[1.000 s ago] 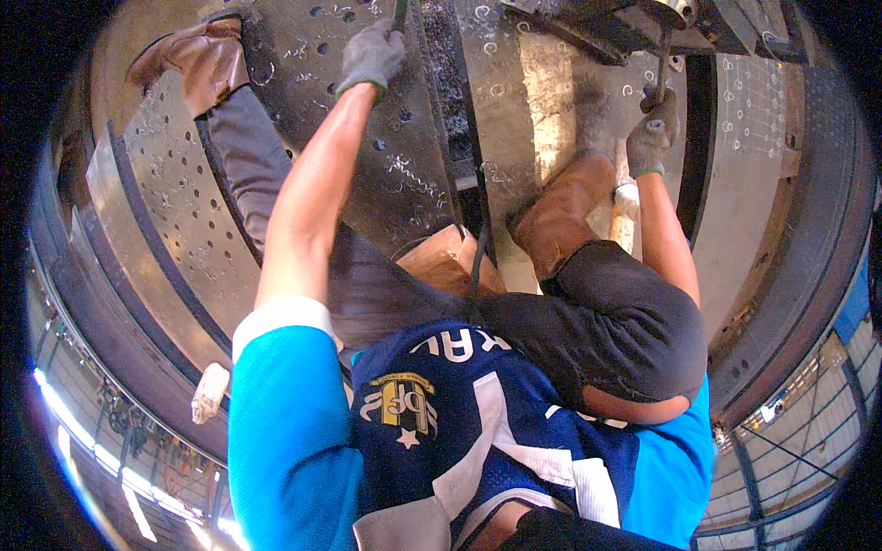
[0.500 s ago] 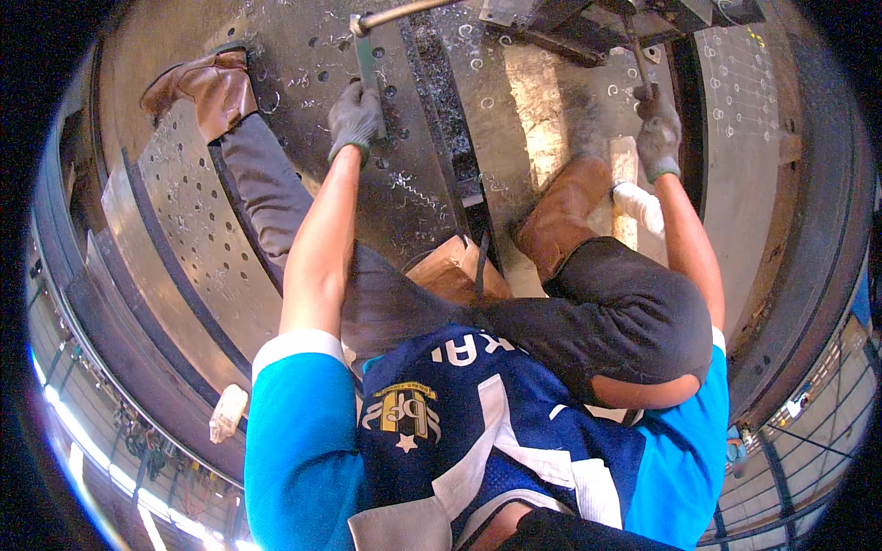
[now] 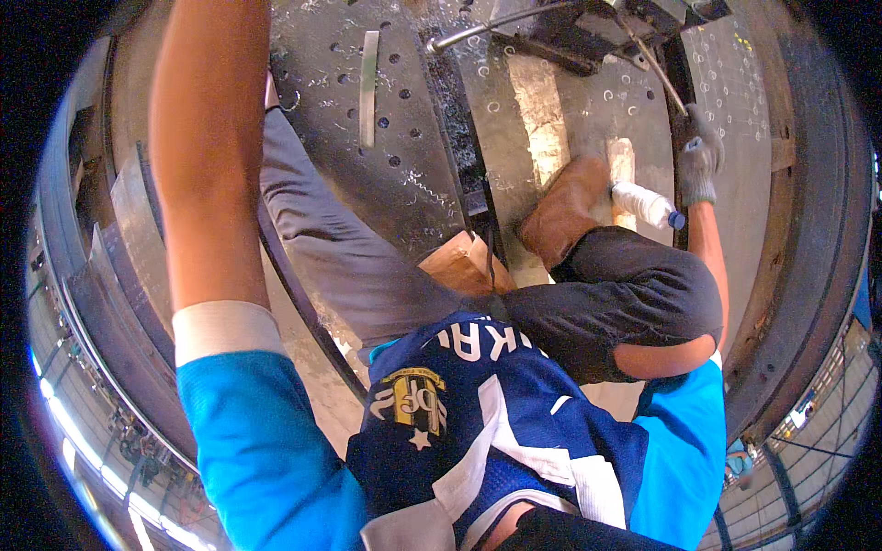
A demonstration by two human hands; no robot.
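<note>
My gloved right hand [image 3: 700, 165] is closed round the lower end of a long thin metal lever [image 3: 654, 62], which slants up to a dark machine [image 3: 551, 32] at the top. My left forearm [image 3: 209, 138] stretches up past the top edge, so the left hand is out of sight. A flat narrow metal strip [image 3: 368, 87] lies on the dark drilled plate [image 3: 322, 147]. Right of the strip is the round end of a metal rod [image 3: 496, 26] that runs toward the machine.
A white plastic bottle with a blue cap [image 3: 648, 204] lies near my brown boot [image 3: 570, 207]. A wooden block [image 3: 467, 262] sits between my legs. Metal shavings [image 3: 427, 191] and several holes mark the drilled plate. Chalk circles dot the plate [image 3: 726, 83] at the right.
My left hand has left the strip and moved up out of view. The rod's end has swung right, away from the strip. My right hand has moved right and slightly down with the lever.
</note>
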